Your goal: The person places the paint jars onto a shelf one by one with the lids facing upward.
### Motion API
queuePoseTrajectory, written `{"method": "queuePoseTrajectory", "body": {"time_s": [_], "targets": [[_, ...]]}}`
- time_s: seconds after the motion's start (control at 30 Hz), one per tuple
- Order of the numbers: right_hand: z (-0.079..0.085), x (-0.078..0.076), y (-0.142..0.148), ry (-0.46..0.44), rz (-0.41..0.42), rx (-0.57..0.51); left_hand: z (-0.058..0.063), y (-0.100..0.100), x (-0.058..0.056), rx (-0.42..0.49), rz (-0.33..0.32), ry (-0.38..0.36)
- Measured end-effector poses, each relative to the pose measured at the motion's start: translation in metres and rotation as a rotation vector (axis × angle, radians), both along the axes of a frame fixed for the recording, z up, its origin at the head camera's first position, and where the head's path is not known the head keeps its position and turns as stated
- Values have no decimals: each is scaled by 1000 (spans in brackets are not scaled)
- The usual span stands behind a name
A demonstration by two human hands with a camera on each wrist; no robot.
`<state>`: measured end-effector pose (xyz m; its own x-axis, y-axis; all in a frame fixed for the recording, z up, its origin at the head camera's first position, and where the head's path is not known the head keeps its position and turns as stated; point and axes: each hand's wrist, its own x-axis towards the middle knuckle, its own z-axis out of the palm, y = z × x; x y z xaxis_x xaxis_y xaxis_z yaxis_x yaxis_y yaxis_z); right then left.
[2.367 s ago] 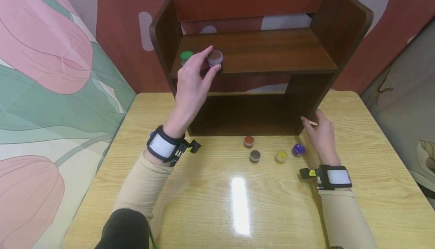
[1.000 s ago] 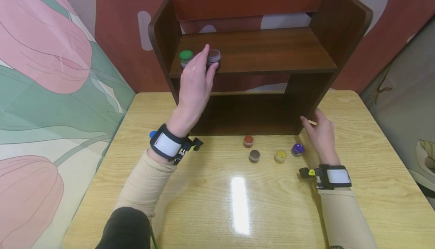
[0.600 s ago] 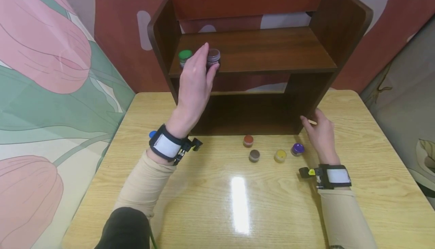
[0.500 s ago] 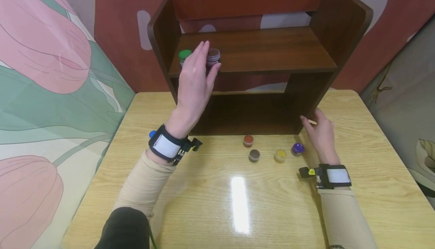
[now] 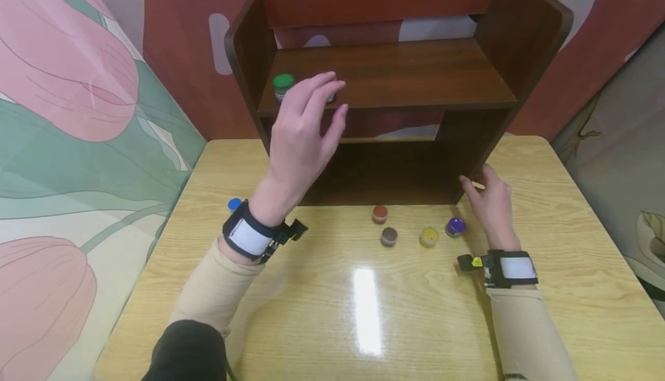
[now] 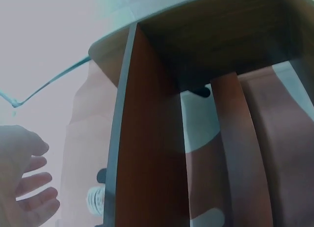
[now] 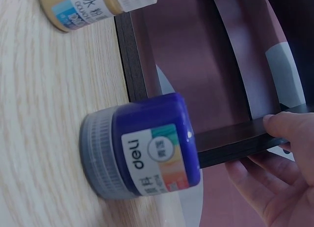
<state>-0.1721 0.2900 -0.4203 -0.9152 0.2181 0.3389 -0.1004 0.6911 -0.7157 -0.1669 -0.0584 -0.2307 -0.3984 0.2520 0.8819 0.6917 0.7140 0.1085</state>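
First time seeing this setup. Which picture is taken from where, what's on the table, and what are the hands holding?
There's no machine: these are a person's two bare hands. The wide picture comes from a camera worn on the head, looking forward and down. The other two come from the left wrist camera and the right wrist camera.

On the table stand a dark wooden shelf and small jars: red, brown, yellow, purple, and a blue one partly hidden. On the shelf's upper board are a green jar and another jar, mostly hidden behind the left hand.

The left hand is open, holding nothing. The right hand grips the shelf's side panel.
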Motion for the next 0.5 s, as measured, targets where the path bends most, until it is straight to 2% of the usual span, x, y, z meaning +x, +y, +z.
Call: {"method": "queuePoseTrajectory", "body": {"time_s": [0.1, 0.2, 0.5], "targets": [[0, 0, 0, -5, -2, 7, -7, 3, 5, -33, -46, 16], [0, 0, 0, -8, -2, 6, -15, 7, 9, -70, -78, -3], [-1, 0, 0, -12, -3, 0, -44, 16, 14, -198, -119, -65]]}}
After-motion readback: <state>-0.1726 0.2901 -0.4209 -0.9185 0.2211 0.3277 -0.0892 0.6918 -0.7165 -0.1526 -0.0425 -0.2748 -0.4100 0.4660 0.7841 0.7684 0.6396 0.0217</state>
